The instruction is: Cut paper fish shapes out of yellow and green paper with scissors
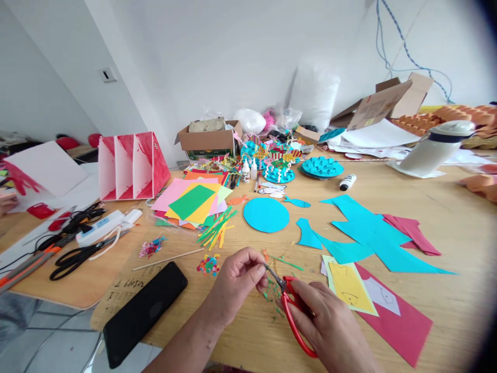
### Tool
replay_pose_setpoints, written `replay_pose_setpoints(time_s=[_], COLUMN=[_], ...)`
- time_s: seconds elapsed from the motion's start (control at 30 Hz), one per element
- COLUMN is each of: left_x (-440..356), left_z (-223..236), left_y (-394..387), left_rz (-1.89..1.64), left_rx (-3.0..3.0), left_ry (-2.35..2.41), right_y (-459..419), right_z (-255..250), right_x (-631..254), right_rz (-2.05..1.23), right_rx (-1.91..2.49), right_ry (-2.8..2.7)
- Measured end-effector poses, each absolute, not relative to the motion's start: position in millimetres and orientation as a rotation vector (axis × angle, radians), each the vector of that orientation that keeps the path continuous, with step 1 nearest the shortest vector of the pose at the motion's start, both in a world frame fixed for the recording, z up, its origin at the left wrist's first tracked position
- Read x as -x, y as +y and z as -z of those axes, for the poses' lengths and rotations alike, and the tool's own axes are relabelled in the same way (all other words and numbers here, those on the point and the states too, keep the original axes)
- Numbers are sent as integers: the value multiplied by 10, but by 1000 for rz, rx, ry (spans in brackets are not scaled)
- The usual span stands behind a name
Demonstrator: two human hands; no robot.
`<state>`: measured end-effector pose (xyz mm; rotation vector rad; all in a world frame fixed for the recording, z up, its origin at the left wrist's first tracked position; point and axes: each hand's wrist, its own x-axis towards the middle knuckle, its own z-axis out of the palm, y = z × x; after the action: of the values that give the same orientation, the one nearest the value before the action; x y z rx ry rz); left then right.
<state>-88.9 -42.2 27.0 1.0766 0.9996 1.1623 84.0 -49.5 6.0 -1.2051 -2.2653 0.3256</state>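
The right hand (328, 313) grips red scissors (287, 305) near the front edge of the table (252, 339); the left hand (238, 280) pinches at the blade tips, anything held unclear. Bare wood separates it from the blue circle (266, 215).

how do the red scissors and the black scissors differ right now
The red scissors have bright red handles, while the black scissors have black ones. The red scissors are held in the right hand, whereas the black scissors lie unheld near the white power strip. The red scissors' tips are at the left hand's fingers; the black scissors' are away from both hands. Both are scissors.
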Motion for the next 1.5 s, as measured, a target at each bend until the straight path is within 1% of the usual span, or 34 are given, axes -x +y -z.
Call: replay_pose_setpoints(time_s=[0.3,0.57,0.67,0.83,0.97,1.1,1.2,1.4,1.5], left_x=[882,853,856,1114,1556,1884,1969,1979,2003], left_z=[-271,-310,-295,-285,-361,-348,-231,-48,-38], left_y=[-418,-416,-405,-328,-299,-364,-412,-406,-372], left_rz=[-1156,-1179,-1184,-1103,-998,-647,-532,-477,-477], left_rx=[-1075,-1005,-1013,-1158,-1552,-1915,-1973,-1984,-1992], left_ry=[1049,1115,1127,1250,1635,1919,1936,1950,1963], right_y=[-510,-495,-482,-453,-398,-377,-374,-292,-291], right_z=[-95,-76,-49,84,183,256,299,339,317], right_x=[-835,-828,-833,-953,-1143,-1259,-1274,-1278,-1256], right_rz=[-315,-618,-678,-594,-539,-486,-394,-354,-248], right_rx=[1247,1311,1327,1392,1342,1384,1446,1316,1333], right_ry=[-2229,-2165,-2190,-2184,-2206,-2210,-2168,-2387,-2436])
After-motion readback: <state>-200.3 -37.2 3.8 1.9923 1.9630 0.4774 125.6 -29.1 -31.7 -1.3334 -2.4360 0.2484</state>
